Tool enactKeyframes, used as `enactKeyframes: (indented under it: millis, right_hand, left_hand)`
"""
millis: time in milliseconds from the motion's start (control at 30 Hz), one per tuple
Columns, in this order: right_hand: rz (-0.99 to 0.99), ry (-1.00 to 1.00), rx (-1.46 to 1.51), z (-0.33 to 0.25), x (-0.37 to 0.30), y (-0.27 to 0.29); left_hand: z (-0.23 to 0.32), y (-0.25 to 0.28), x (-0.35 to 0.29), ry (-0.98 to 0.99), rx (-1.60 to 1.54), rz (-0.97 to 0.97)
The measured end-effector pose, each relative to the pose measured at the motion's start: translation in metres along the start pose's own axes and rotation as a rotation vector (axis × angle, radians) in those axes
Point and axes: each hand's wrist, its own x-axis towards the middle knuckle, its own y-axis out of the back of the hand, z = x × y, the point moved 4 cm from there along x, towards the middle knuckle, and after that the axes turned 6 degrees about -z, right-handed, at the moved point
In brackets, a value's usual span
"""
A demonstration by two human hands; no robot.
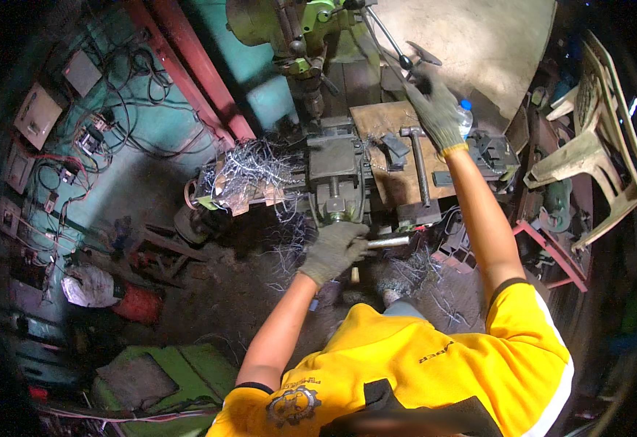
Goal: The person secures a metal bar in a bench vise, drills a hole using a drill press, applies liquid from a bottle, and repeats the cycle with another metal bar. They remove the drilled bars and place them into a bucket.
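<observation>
My left hand (334, 253), in a grey work glove, is wrapped around the vise handle, a bar (390, 242) whose bright end sticks out to the right. The handle is at the near end of a machine vise (335, 164), which stands under the chuck (313, 100) of a green drill press (337, 36). My right hand (435, 109), gloved too, is raised at the black knob (406, 63) of the press's feed lever (386, 30). Its fingers are dark and smeared, so their grip is unclear. Below that hand lies a hammer (420, 164) on a wooden board (398, 191).
Curly metal shavings (249, 171) are heaped left of the vise, with more on the floor. Flat metal pieces (395, 149) lie beside the hammer. A bottle with a blue cap (465, 120) stands beyond my right wrist. A plastic chair (595, 138) is at the right; cables (125, 95) hang at the left wall.
</observation>
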Motion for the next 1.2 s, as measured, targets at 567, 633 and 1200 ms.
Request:
enactKeyframes:
  millis: [567,633,1200]
  right_hand:
    - [-0.152,-0.038,-0.275,0.081,0.17,-0.089]
    - [-0.181,-0.045,-0.299,0.079,0.169,-0.09]
    - [-0.117,0.09,-0.271,0.073,0.166,-0.086]
  left_hand:
    - [-0.012,-0.076,0.056,0.433,-0.065,-0.398]
    - [-0.013,-0.076,0.057,0.481,-0.064,-0.4]
    - [-0.02,-0.079,0.058,0.548,-0.129,-0.404]
